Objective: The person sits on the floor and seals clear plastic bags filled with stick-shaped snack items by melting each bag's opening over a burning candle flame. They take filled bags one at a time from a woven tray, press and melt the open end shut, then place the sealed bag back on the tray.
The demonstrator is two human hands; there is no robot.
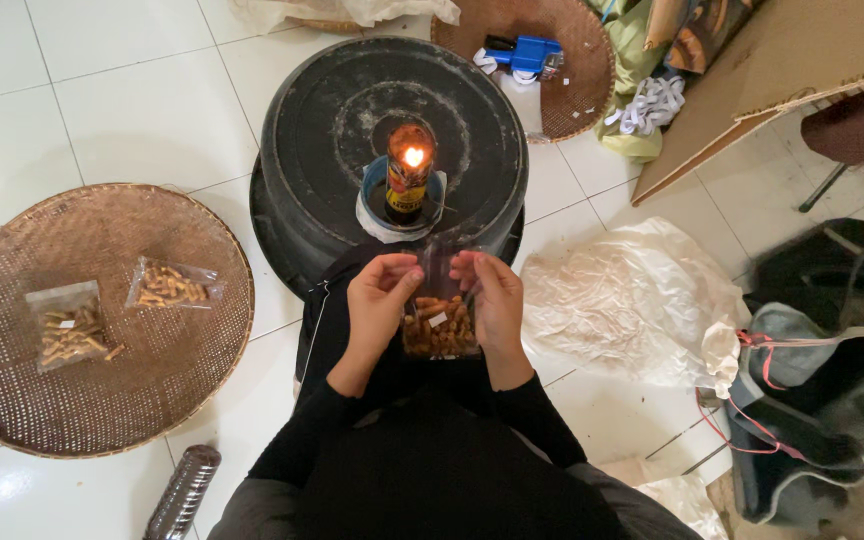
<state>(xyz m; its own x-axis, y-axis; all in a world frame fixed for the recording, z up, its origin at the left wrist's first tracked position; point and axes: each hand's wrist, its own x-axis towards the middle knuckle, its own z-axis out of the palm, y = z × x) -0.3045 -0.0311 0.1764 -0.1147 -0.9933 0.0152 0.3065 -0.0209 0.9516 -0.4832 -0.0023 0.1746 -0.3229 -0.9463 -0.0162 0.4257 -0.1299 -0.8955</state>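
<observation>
Both my hands hold one clear plastic bag of small brown snack pieces (439,326) upright in front of me. My left hand (376,303) pinches its upper left edge and my right hand (494,300) grips its upper right edge. Just beyond the bag's open top burns a small flame on a brown glass bottle lamp (409,170), which stands in a blue cup on an upturned black tub (332,110).
A round woven tray (102,390) on the white tile floor at my left carries two filled bags (67,327) (173,285). Another woven tray (577,85) holds a blue label gun (524,52). Crumpled white plastic (632,300), bags and cardboard (782,70) lie to the right.
</observation>
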